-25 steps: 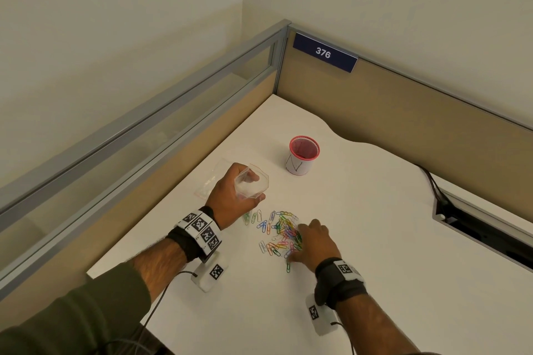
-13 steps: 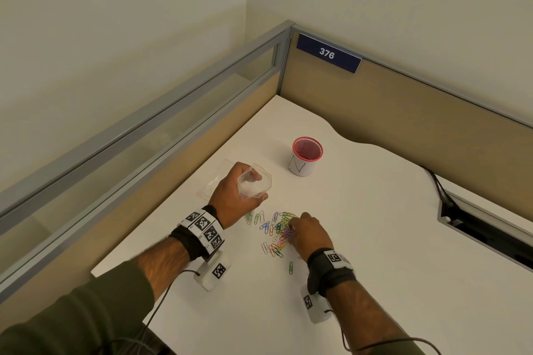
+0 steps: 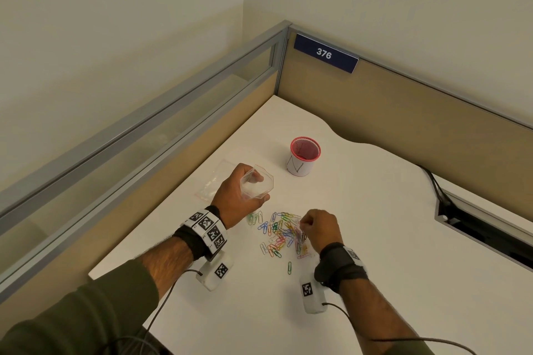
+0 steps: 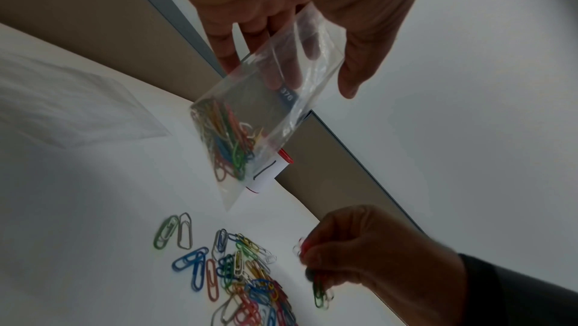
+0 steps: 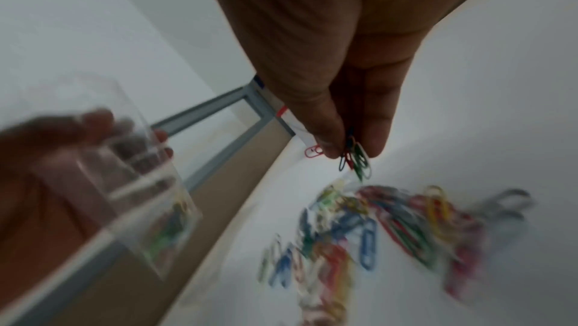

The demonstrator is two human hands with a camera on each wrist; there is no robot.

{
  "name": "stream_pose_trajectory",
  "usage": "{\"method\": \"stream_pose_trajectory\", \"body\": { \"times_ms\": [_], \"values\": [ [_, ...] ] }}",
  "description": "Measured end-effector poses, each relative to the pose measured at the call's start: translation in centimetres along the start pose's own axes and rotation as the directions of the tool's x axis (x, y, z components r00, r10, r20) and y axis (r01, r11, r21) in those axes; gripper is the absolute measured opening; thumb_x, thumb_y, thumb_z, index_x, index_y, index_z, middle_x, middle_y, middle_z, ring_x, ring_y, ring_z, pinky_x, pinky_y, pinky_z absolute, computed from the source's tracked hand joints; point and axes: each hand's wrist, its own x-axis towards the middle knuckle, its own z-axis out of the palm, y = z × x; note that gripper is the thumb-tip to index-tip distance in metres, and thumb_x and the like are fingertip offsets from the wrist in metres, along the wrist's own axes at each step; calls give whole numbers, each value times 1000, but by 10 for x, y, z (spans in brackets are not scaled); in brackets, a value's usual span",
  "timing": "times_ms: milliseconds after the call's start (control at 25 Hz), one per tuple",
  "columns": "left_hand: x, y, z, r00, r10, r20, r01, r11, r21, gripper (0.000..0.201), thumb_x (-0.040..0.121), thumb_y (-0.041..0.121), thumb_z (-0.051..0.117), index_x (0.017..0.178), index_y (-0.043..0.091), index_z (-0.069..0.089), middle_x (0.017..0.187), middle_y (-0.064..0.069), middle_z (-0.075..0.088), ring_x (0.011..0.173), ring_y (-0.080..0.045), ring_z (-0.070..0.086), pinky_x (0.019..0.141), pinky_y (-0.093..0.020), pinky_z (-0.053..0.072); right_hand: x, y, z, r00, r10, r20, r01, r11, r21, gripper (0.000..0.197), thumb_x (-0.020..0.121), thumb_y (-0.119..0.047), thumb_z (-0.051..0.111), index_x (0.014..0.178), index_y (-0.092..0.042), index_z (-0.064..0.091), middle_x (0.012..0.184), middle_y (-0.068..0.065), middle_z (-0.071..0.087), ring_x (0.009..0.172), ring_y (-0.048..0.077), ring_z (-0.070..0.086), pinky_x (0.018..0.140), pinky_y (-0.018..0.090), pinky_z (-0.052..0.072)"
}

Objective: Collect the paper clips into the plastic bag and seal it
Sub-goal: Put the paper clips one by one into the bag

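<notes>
We're at a corner desk [image 3: 375, 239], partitions [image 3: 418, 112] closing two sides, open white surface off to our right. Our left hand [image 3: 239, 196] is raised over the desk, fingers and thumb holding the plastic bag [image 4: 266, 108] open, clips already inside. Our right hand [image 3: 320, 229] hovers above the pile of paper clips [image 3: 281, 235], pinching a few clips [image 5: 356, 158]. One red-rimmed cup [image 3: 303, 156], one spare bag [image 3: 215, 181] lying flat; loose clips too many to count.

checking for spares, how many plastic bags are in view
2. One plastic bag hangs open in the left hand, some clips already inside. A second bag lies flat on the desk behind that hand. More could be stacked there unseen.
</notes>
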Motion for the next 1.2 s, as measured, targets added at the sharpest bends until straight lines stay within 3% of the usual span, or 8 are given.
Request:
{"method": "stream_pose_trajectory", "body": {
  "times_ms": [120, 200, 400, 600, 760, 920, 1040, 1200],
  "values": [
    [2, -1, 4, 1000, 2, 3, -2, 1000, 14, 44, 79, 14, 81, 113, 12, 54, 104, 12, 60, 107, 3, 55, 75, 3, 40, -9, -13, -29, 994, 9, -107, 21, 960, 278, 7, 81, -6, 71, 76, -11, 71, 76, 5, 73, 73, 24, 68, 77, 41, 59],
    [2, -2, 8, 1000, 5, 9, -5, 1000, 14, 43, 79, 14, 81, 112, 11, 54, 103, 12, 60, 106, 2, 55, 75, 3, 40, -16, -32, -53, 983, -7, -184, 84, 904, 418, 8, 81, -5, 71, 77, -11, 72, 76, 4, 73, 71, 23, 69, 74, 38, 61],
    [2, -1, 18, 999, 2, 36, -4, 999, 42, 44, 78, 18, 81, 112, 15, 53, 104, 12, 60, 106, 0, 56, 78, -1, 42, -27, -92, -87, 943, -129, -306, 284, 794, 538, 7, 83, -10, 72, 86, -16, 74, 78, -2, 73, 71, 14, 70, 73, 23, 59],
    [4, -2, 24, 999, 22, 50, -23, 999, 30, 49, 76, 24, 82, 113, 23, 50, 105, 11, 62, 104, -13, 62, 85, -27, 54, -26, -128, -77, 906, -260, -335, 389, 822, 416, 7, 84, -12, 70, 89, -16, 73, 85, -4, 71, 76, 5, 64, 71, 10, 51],
    [6, -1, 22, 999, 36, 37, -36, 999, 16, 50, 75, 27, 82, 112, 27, 49, 104, 6, 65, 98, -14, 66, 80, -31, 58, -31, -131, -66, 896, -341, -283, 420, 858, 296, 5, 87, -15, 67, 91, -16, 70, 90, -2, 67, 81, 9, 63, 75, 17, 53],
    [5, -1, 19, 999, 36, 41, -37, 999, 21, 48, 77, 24, 82, 112, 26, 49, 106, 7, 62, 104, -17, 63, 86, -29, 55, -38, -125, -68, 874, -370, -315, 455, 851, 264, 8, 88, -11, 64, 93, -16, 69, 91, -3, 65, 81, 7, 62, 75, 16, 52],
    [1, 0, 12, 1000, 20, 18, -20, 1000, 12, 45, 77, 20, 82, 110, 21, 52, 107, 8, 63, 106, -11, 61, 83, -17, 51, -30, -107, -71, 871, -333, -361, 440, 856, 272, 10, 88, -9, 63, 94, -15, 70, 91, -6, 64, 79, 3, 59, 76, 12, 49],
    [-5, -4, -8, 1000, 3, -19, -3, 1000, 0, 43, 77, 15, 82, 110, 16, 54, 105, 10, 62, 106, 0, 58, 80, -1, 42, 2, -45, -40, 976, -183, -119, 186, 983, 11, 20, 90, -10, 59, 107, -15, 68, 110, 3, 64, 98, 18, 61, 89, 28, 49]
  ]
}}
